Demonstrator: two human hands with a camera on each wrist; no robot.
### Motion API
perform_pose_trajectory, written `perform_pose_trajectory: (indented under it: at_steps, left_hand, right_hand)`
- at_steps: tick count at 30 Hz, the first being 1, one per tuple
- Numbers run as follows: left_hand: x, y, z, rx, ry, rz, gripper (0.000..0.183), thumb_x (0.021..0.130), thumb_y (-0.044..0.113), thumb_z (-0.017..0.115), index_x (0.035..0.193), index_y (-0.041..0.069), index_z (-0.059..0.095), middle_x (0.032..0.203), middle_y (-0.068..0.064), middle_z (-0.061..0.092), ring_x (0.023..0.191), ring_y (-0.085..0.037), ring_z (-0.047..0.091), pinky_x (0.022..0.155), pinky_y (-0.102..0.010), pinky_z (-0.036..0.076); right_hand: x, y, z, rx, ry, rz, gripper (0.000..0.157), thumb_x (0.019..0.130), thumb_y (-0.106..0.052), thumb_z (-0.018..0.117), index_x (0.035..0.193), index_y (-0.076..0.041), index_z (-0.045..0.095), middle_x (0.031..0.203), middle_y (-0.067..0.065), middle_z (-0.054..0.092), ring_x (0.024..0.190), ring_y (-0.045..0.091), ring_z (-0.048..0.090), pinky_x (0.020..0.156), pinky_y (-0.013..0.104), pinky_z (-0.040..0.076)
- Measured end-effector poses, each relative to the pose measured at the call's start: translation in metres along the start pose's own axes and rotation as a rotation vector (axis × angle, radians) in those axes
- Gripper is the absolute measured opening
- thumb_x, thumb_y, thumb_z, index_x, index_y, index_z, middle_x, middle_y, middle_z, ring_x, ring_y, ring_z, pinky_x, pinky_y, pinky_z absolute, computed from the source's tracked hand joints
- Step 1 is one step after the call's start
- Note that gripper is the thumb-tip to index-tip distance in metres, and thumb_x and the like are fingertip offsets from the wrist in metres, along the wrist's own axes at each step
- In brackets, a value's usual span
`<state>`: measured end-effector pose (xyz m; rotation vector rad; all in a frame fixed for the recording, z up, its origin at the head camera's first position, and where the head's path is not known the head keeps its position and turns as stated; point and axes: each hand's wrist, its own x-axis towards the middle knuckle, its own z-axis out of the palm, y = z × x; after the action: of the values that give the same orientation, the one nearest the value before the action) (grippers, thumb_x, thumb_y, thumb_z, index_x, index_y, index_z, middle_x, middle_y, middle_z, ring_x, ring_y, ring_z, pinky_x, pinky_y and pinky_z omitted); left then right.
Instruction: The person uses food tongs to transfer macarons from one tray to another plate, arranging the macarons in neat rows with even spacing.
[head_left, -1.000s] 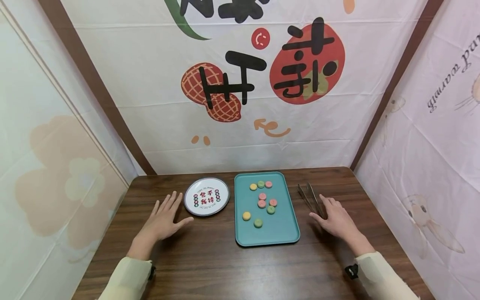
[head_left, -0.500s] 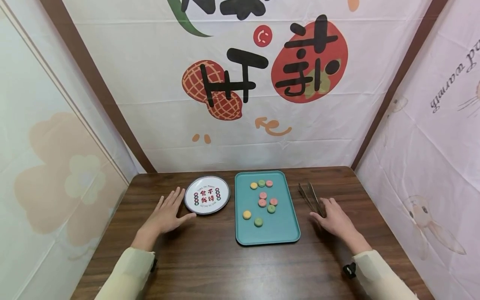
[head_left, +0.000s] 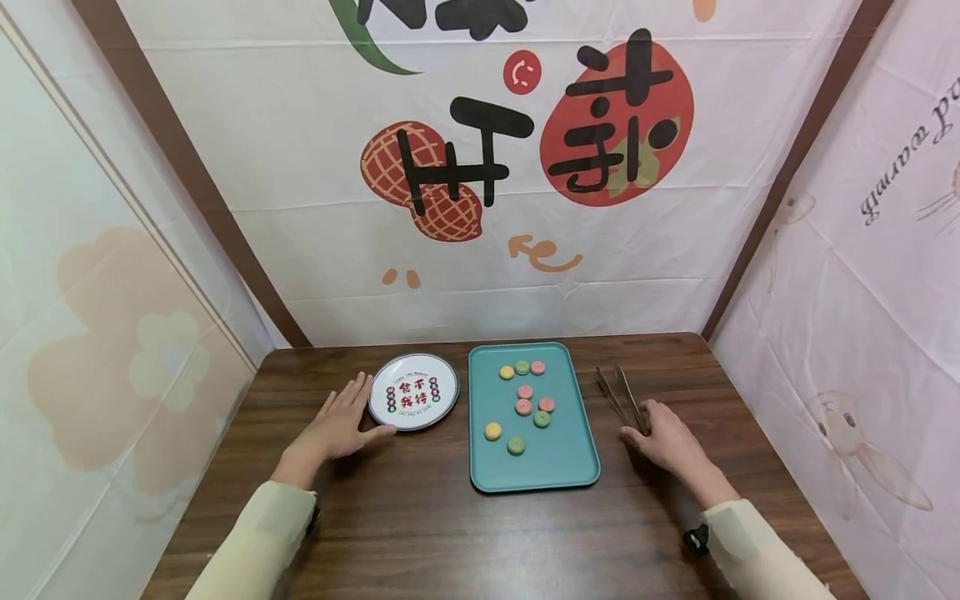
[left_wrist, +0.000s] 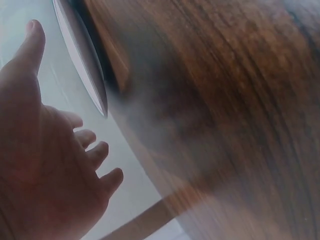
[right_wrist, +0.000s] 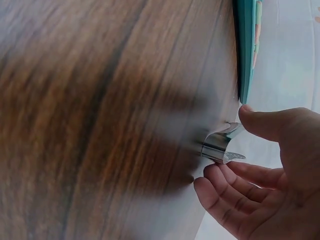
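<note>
My left hand (head_left: 335, 427) hovers at the left rim of a round white plate (head_left: 442, 385) with red lettering, fingers spread and thumb held out. In the left wrist view the hand (left_wrist: 55, 150) is apart from the plate's edge (left_wrist: 85, 60). On the right, metal tongs (head_left: 611, 394) lie on the table with their tips spread away from me. My right hand (head_left: 672, 442) is at their bent end. In the right wrist view its thumb and fingers stand on either side of the tongs (right_wrist: 217, 146); the thumb looks apart, the fingers very near.
Between the hands lies a teal tray (head_left: 536, 471) with several macarons, among them a pink macaron (head_left: 522, 407), a green macaron (head_left: 516, 446) and a yellow macaron (head_left: 492, 431). A printed cloth wall (head_left: 480, 308) rises behind the brown wooden table (head_left: 420, 533).
My left hand has shifted slightly right, nearer the plate. The right hand's fingers have drawn in a little around the tongs' bent end. Plate, tray and tongs stay where they were.
</note>
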<state>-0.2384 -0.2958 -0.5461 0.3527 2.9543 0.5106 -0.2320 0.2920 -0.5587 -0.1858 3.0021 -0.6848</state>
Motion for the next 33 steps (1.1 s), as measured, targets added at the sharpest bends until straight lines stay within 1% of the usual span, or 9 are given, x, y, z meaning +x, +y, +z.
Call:
perform_pose_trajectory:
  at_steps: [3, 6, 9, 13, 18, 24, 28, 33]
  left_hand:
    - [0.002, 0.001, 0.0, -0.017, -0.018, 0.005, 0.12, 0.096, 0.072, 0.065, 0.169, -0.008, 0.011, 0.174, -0.034, 0.011, 0.161, -0.053, 0.013, 0.128, -0.072, 0.011]
    - [0.004, 0.003, -0.001, -0.013, -0.043, -0.007, 0.121, 0.096, 0.071, 0.066, 0.168, -0.009, 0.011, 0.175, -0.034, 0.01, 0.161, -0.053, 0.013, 0.129, -0.071, 0.012]
    - [0.008, 0.002, 0.0, -0.008, -0.054, -0.006, 0.121, 0.097, 0.072, 0.065, 0.168, -0.01, 0.011, 0.175, -0.033, 0.009, 0.161, -0.052, 0.013, 0.13, -0.068, 0.013]
    - [0.014, -0.002, 0.001, -0.01, -0.064, 0.001, 0.122, 0.096, 0.074, 0.064, 0.168, -0.01, 0.01, 0.175, -0.033, 0.008, 0.161, -0.052, 0.013, 0.129, -0.068, 0.017]
    - [0.018, -0.004, 0.002, -0.03, -0.086, 0.001, 0.123, 0.096, 0.075, 0.063, 0.169, -0.008, 0.008, 0.176, -0.032, 0.005, 0.162, -0.051, 0.012, 0.129, -0.068, 0.02]
    - [0.018, -0.005, 0.005, -0.044, -0.119, -0.018, 0.124, 0.096, 0.074, 0.064, 0.169, -0.008, 0.006, 0.176, -0.032, 0.003, 0.162, -0.051, 0.01, 0.128, -0.067, 0.021]
    - [0.018, -0.002, 0.005, -0.06, -0.113, -0.028, 0.122, 0.096, 0.073, 0.065, 0.169, -0.008, 0.008, 0.176, -0.032, 0.003, 0.162, -0.051, 0.011, 0.128, -0.067, 0.022]
    - [0.019, 0.0, 0.006, -0.061, -0.116, -0.029, 0.122, 0.096, 0.072, 0.065, 0.169, -0.008, 0.007, 0.176, -0.031, 0.002, 0.162, -0.051, 0.011, 0.128, -0.066, 0.023]
  right_hand:
    - [0.001, 0.001, 0.002, -0.002, 0.001, 0.009, 0.057, 0.103, -0.03, 0.075, 0.134, 0.013, 0.056, 0.127, 0.035, 0.064, 0.118, 0.051, 0.063, 0.095, 0.064, 0.055]
    - [0.001, 0.001, 0.002, -0.007, -0.001, 0.02, 0.051, 0.101, -0.027, 0.077, 0.128, 0.013, 0.059, 0.118, 0.032, 0.067, 0.111, 0.048, 0.066, 0.09, 0.062, 0.056]
    - [0.002, 0.0, 0.002, -0.007, 0.0, 0.029, 0.047, 0.1, -0.024, 0.079, 0.123, 0.012, 0.06, 0.11, 0.028, 0.069, 0.102, 0.043, 0.068, 0.085, 0.059, 0.057]
    - [0.003, -0.002, 0.0, 0.001, 0.012, 0.029, 0.044, 0.099, -0.023, 0.079, 0.119, 0.012, 0.061, 0.104, 0.025, 0.069, 0.095, 0.039, 0.069, 0.081, 0.057, 0.058]
    - [0.004, -0.003, 0.0, 0.008, 0.016, 0.041, 0.043, 0.099, -0.024, 0.079, 0.117, 0.011, 0.061, 0.098, 0.021, 0.068, 0.087, 0.034, 0.067, 0.077, 0.054, 0.057]
    - [0.003, 0.0, 0.003, 0.017, 0.014, 0.046, 0.043, 0.099, -0.024, 0.079, 0.117, 0.011, 0.061, 0.098, 0.02, 0.068, 0.087, 0.033, 0.067, 0.077, 0.054, 0.058]
    - [0.002, 0.002, 0.005, 0.025, 0.014, 0.05, 0.042, 0.099, -0.024, 0.078, 0.116, 0.01, 0.061, 0.096, 0.019, 0.067, 0.084, 0.031, 0.066, 0.076, 0.053, 0.058]
    - [0.0, 0.001, 0.005, 0.037, 0.025, 0.053, 0.041, 0.1, -0.023, 0.078, 0.115, 0.01, 0.06, 0.091, 0.015, 0.064, 0.078, 0.027, 0.061, 0.071, 0.05, 0.056]
